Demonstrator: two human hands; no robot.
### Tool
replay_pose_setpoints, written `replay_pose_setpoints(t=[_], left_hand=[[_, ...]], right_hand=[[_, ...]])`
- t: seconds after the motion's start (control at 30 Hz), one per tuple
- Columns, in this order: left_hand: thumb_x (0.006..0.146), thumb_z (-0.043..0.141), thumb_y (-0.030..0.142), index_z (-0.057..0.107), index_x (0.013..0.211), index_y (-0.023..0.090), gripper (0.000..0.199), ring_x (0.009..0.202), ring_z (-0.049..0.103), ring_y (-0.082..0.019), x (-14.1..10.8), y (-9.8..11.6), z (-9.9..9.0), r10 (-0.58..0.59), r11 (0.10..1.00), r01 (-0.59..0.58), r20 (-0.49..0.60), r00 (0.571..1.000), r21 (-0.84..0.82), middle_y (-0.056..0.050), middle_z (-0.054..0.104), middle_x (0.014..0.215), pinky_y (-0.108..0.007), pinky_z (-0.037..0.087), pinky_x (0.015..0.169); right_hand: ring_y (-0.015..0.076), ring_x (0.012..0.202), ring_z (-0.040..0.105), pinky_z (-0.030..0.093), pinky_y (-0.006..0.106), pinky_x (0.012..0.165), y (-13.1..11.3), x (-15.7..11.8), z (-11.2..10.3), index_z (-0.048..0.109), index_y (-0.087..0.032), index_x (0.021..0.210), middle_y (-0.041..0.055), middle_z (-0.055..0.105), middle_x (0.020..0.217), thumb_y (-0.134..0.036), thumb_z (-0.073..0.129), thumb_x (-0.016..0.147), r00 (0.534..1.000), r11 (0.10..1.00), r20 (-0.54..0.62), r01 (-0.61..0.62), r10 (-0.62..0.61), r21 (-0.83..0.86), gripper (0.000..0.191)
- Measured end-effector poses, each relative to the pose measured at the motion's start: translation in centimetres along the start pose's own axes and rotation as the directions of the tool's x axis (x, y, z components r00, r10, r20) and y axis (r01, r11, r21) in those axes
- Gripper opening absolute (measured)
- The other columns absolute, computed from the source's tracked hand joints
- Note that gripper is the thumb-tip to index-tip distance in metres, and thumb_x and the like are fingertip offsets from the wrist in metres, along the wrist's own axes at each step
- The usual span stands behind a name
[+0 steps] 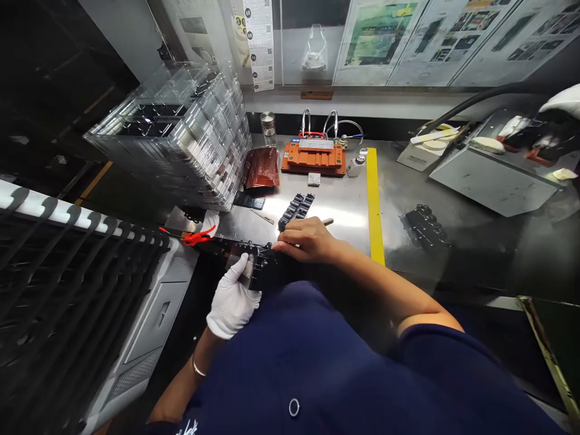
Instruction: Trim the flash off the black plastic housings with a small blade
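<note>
My left hand [232, 307], in a white glove, is closed around a black plastic part [265, 272] in front of my body, with its thumb on top. My bare right hand [312, 240] is at the part's far edge with its fingers pinched together. A slim, pen-like tool [327, 222] sticks out behind the right hand; its tip is hidden by the fingers. Just beyond that hand, two black ribbed strips [296, 209] lie side by side on the metal table [348, 208]. Tweezers [263, 215] rest to their left.
A tall stack of clear plastic trays [203, 145] stands at the left, near a red air gun [198, 235]. An orange fixture [315, 157] and a small bottle [356, 165] are at the back. Another black part [426, 226] lies right of the yellow tape [375, 205].
</note>
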State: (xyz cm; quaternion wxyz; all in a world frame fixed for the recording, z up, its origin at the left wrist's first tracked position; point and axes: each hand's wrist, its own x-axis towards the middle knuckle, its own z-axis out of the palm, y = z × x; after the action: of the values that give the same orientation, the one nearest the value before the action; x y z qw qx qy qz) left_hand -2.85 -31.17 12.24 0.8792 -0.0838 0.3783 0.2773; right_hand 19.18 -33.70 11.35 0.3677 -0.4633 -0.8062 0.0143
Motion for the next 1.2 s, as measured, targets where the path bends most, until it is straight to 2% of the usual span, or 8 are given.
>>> replay_pose_setpoints(t=[0.2,0.5,0.57,0.63,0.73,0.9,1.03,1.2], left_hand=[[0.102,0.032,0.020,0.076,0.089,0.015,0.046,0.067,0.075,-0.013,-0.5,-0.7,0.8,-0.043,0.999,0.039,-0.116,0.992,-0.037,-0.006,0.078,0.073,-0.018,0.060,0.064],[0.101,0.037,0.017,0.074,0.092,0.013,0.039,0.076,0.076,-0.014,-0.3,-1.3,0.4,-0.150,0.989,0.151,-0.091,0.984,0.005,-0.007,0.078,0.077,-0.017,0.059,0.072],[0.101,0.037,0.016,0.073,0.091,0.012,0.038,0.075,0.076,-0.014,-0.2,-1.5,0.4,-0.173,0.984,0.177,-0.108,0.979,0.031,-0.007,0.078,0.076,-0.017,0.059,0.073],[0.101,0.038,0.018,0.073,0.092,0.011,0.037,0.074,0.076,-0.013,-0.1,-1.4,0.3,-0.198,0.976,0.207,-0.120,0.973,0.068,-0.007,0.078,0.077,-0.018,0.060,0.075],[0.103,0.034,0.022,0.074,0.091,0.013,0.042,0.075,0.076,-0.012,0.1,-0.4,0.0,-0.076,0.995,0.078,-0.038,0.996,0.068,-0.006,0.079,0.079,-0.020,0.060,0.078],[0.104,0.025,0.027,0.076,0.100,0.020,0.052,0.088,0.075,-0.015,0.0,1.0,-0.7,0.145,0.989,-0.148,0.189,0.971,0.000,-0.006,0.079,0.088,-0.024,0.061,0.076],[0.105,0.017,0.027,0.076,0.099,0.021,0.060,0.088,0.075,-0.014,-0.2,0.3,-0.6,0.179,0.983,-0.183,0.240,0.954,-0.006,-0.006,0.079,0.088,-0.020,0.060,0.075],[0.104,0.011,0.026,0.076,0.102,0.022,0.065,0.088,0.075,-0.013,-0.3,-0.6,-0.2,0.181,0.982,-0.187,0.298,0.937,-0.009,-0.006,0.079,0.089,-0.020,0.059,0.079]], right_hand=[[0.0090,0.052,0.045,0.029,0.025,0.053,1.0,0.2,-1.2,0.059,-0.017,0.063,0.0004,0.051,0.056,-0.046,0.043,0.099,0.980,0.978,0.192,0.007,-0.048,0.206,0.050],[0.0072,0.051,0.039,0.030,0.023,0.054,1.1,-0.7,-2.3,0.058,-0.014,0.062,0.0000,0.048,0.055,-0.050,0.044,0.098,0.924,0.860,0.378,-0.149,-0.054,0.488,0.053],[0.0065,0.051,0.041,0.031,0.021,0.053,1.3,-1.0,-2.5,0.062,-0.012,0.063,0.0006,0.051,0.055,-0.054,0.046,0.096,0.868,0.780,0.496,-0.283,-0.040,0.558,0.056],[0.0061,0.050,0.043,0.033,0.020,0.051,1.7,-1.4,-2.8,0.066,-0.009,0.065,0.0007,0.053,0.054,-0.059,0.052,0.090,0.740,0.658,0.662,-0.442,-0.116,0.609,0.058],[0.0062,0.047,0.042,0.030,0.020,0.046,2.0,-2.0,-3.1,0.072,-0.008,0.068,-0.0011,0.051,0.049,-0.062,0.059,0.084,0.605,0.535,0.778,-0.606,-0.171,0.588,0.058],[0.0075,0.051,0.041,0.030,0.021,0.048,0.9,-2.3,-1.2,0.074,-0.010,0.080,-0.0024,0.048,0.053,-0.066,0.049,0.088,0.803,0.504,0.428,-0.594,0.414,0.627,0.062],[0.0103,0.063,0.048,0.039,0.024,0.060,-1.6,-1.5,1.5,0.072,-0.013,0.077,0.0001,0.052,0.063,-0.066,0.047,0.088,0.812,0.538,0.160,-0.505,0.561,0.675,0.060],[0.0109,0.065,0.049,0.040,0.025,0.062,-4.1,-0.7,3.4,0.068,-0.014,0.076,0.0012,0.058,0.069,-0.062,0.055,0.086,0.757,0.473,0.071,-0.475,0.649,0.742,0.051]])
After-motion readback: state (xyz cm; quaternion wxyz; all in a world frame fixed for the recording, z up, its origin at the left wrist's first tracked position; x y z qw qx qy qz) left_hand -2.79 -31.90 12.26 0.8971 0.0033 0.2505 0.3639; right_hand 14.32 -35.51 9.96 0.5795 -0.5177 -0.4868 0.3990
